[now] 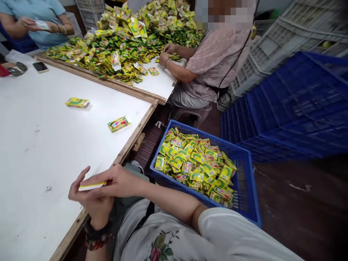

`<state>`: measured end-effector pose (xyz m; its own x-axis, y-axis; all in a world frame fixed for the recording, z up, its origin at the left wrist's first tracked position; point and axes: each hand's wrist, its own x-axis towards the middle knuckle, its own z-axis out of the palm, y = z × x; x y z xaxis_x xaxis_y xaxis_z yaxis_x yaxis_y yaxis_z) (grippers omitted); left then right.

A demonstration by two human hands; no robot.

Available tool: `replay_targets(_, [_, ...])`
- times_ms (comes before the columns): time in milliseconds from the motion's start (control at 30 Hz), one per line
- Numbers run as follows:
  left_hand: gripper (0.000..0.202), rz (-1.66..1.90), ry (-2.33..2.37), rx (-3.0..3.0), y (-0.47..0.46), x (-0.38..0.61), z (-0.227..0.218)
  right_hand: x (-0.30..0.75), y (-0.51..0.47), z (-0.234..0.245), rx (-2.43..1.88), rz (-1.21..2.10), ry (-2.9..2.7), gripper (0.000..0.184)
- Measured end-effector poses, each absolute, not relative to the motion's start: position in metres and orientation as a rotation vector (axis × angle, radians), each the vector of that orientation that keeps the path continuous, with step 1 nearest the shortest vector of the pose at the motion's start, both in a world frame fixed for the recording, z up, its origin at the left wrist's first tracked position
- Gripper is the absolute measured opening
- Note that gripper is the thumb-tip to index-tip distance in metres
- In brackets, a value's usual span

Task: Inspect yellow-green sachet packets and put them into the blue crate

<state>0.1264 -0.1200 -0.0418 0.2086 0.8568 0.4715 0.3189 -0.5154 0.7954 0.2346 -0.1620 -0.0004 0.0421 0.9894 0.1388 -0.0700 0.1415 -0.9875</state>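
My left hand (91, 201) and my right hand (119, 181) meet at the near edge of the white table (40, 145). Together they pinch a flat yellow sachet (91, 186), seen edge-on. The left hand has its fingers curled under it, with beaded bracelets on the wrist. The right hand's fingers close on the sachet from above. Two loose yellow-green sachets lie further out on the table, one (77, 102) toward the far left and one (118, 123) near the right edge.
A blue crate (246, 174) full of sachets sits on the floor to my right. Stacked blue crates (293, 105) and grey crates (285, 36) stand behind. A seated person (214, 61) sorts a big sachet pile (127, 43); another person (38, 21) sits far left. A phone (40, 67) lies nearby.
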Motion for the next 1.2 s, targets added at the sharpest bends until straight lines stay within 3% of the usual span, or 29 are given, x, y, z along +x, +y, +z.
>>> replay_targets(133, [0.038, 1.115, 1.325, 2.069, -0.108, 0.126, -0.039, 0.227, -0.148, 0.001, -1.371, 0.830, -1.255, 0.025])
replay_targets(300, [0.055, 1.072, 1.489, 1.973, -0.107, 0.122, -0.044, 0.237, -0.134, -0.004, -1.373, 0.918, -1.223, 0.029])
replay_targets(467, [0.054, 1.147, 1.406, 1.976, -0.109, 0.125, -0.042, 0.252, -0.137, 0.006, -1.291, 0.966, -1.414, 0.026])
replay_targets(633, [0.040, 1.175, 1.190, 1.771, -0.110, 0.123, -0.047, 0.238, -0.150, 0.005, -1.263, 0.758, -1.630, 0.045])
replay_targets(800, [0.047, 1.063, 1.148, 1.794, -0.117, 0.125, -0.040, 0.240, -0.157, -0.003, -1.309, 0.820, -1.505, 0.057])
replay_targets(900, [0.040, 1.053, 1.095, 1.801, -0.119, 0.125, -0.036, 0.246, -0.153, 0.002, -1.338, 0.862, -1.618, 0.063])
replay_targets(1100, [0.039, 1.093, 1.023, 1.810, -0.122, 0.122, -0.045, 0.238, -0.148, 0.011, -1.249, 0.754, -1.811, 0.047])
replay_targets(1200, [0.056, 1.062, 0.930, 1.904, -0.124, 0.120, -0.045, 0.254, -0.170, 0.012, -1.336, 0.650, -1.864, 0.044])
